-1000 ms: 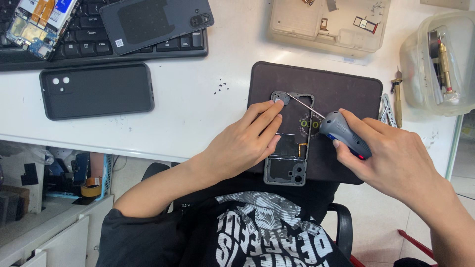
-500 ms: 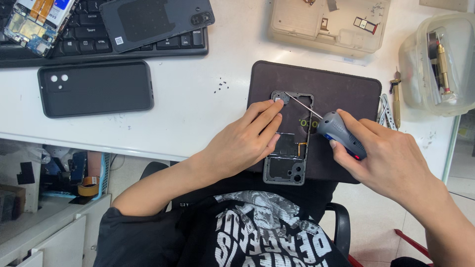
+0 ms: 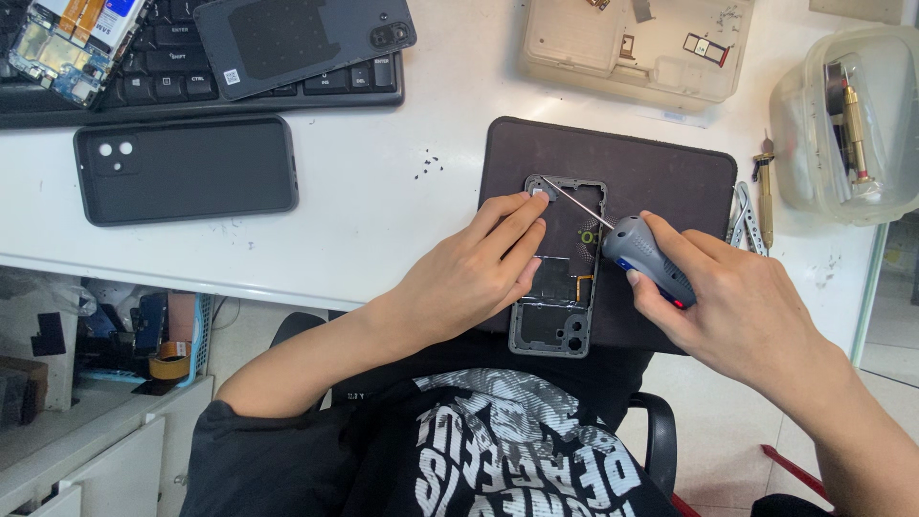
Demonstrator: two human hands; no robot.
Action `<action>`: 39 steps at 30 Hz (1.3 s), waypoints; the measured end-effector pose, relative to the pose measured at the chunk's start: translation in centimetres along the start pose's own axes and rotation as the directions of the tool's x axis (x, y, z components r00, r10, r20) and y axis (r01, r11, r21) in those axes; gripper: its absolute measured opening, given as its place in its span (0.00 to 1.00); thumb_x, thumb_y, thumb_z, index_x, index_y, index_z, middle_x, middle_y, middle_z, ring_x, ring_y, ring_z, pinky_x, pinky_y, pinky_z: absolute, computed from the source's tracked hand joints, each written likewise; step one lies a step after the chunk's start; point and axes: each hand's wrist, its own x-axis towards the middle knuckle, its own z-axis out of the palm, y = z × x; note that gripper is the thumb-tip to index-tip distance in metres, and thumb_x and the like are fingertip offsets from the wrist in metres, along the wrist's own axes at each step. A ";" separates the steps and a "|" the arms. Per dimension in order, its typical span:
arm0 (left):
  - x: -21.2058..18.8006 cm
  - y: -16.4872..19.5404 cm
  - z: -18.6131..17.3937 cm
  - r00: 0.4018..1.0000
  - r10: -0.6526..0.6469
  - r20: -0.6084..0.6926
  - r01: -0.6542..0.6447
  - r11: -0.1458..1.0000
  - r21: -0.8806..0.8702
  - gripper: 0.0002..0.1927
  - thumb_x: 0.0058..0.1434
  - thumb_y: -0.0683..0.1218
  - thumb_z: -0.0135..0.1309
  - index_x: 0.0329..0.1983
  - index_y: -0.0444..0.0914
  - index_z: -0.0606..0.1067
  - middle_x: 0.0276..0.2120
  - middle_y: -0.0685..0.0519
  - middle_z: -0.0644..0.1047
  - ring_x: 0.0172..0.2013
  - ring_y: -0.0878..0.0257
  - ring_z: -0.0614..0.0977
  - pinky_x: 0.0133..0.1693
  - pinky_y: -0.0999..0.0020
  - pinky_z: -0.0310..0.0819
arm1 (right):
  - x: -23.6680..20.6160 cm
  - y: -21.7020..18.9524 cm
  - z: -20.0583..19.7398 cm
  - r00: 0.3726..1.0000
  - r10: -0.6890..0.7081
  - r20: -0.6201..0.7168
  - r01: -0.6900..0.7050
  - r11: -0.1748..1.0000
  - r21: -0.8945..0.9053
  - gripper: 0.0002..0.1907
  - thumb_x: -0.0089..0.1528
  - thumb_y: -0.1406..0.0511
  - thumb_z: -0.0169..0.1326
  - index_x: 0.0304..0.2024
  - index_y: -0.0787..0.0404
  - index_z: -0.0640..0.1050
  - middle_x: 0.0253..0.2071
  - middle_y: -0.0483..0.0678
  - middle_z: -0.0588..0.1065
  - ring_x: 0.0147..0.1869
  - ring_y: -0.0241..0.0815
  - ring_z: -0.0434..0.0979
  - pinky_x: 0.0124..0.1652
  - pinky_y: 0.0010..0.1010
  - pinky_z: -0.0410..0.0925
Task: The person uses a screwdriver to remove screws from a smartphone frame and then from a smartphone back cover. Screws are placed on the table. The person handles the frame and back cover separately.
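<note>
Opened grey phone frame (image 3: 558, 278) lies lengthwise under left hand (image 3: 479, 273), while right hand (image 3: 737, 306) clamps grey screwdriver (image 3: 643, 257) pointing to its top corner.

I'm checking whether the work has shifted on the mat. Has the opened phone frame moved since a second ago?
No. The phone frame lies at the same spot on the dark mat, pinned by the left hand.

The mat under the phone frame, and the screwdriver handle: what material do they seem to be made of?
The mat looks like soft rubber or silicone: dark brown, matte, with rounded corners and no glare. The screwdriver handle looks like hard grey plastic with a blue band and a red spot; its thin shaft shines like bare metal. The phone frame looks like grey metal or plastic; I cannot tell which.
</note>
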 end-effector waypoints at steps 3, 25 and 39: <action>0.0 0.0 0.0 1.000 0.003 0.002 -0.003 1.000 0.003 0.19 0.65 0.43 0.57 0.52 0.22 0.75 0.59 0.35 0.72 0.61 0.48 0.72 0.60 0.61 0.72 | -0.1 0.0 0.3 1.000 -0.012 -0.016 0.013 0.999 0.037 0.31 0.57 0.58 0.59 0.60 0.64 0.75 0.31 0.56 0.77 0.24 0.55 0.77 0.27 0.42 0.71; -0.1 0.0 0.1 1.000 0.001 -0.004 -0.001 1.000 0.008 0.19 0.66 0.43 0.57 0.52 0.22 0.75 0.59 0.36 0.72 0.61 0.48 0.72 0.61 0.61 0.72 | -0.2 -0.4 0.3 1.000 0.017 -0.019 -0.016 0.999 0.052 0.30 0.57 0.58 0.59 0.60 0.65 0.75 0.33 0.57 0.79 0.25 0.55 0.78 0.27 0.41 0.72; 0.0 0.0 0.1 1.000 -0.003 0.000 0.003 1.000 0.009 0.19 0.66 0.44 0.56 0.52 0.23 0.75 0.59 0.36 0.72 0.61 0.48 0.72 0.61 0.61 0.72 | -0.3 -0.5 0.4 0.999 0.009 -0.032 -0.006 0.994 0.105 0.30 0.58 0.58 0.58 0.60 0.65 0.75 0.36 0.59 0.79 0.27 0.56 0.79 0.29 0.42 0.73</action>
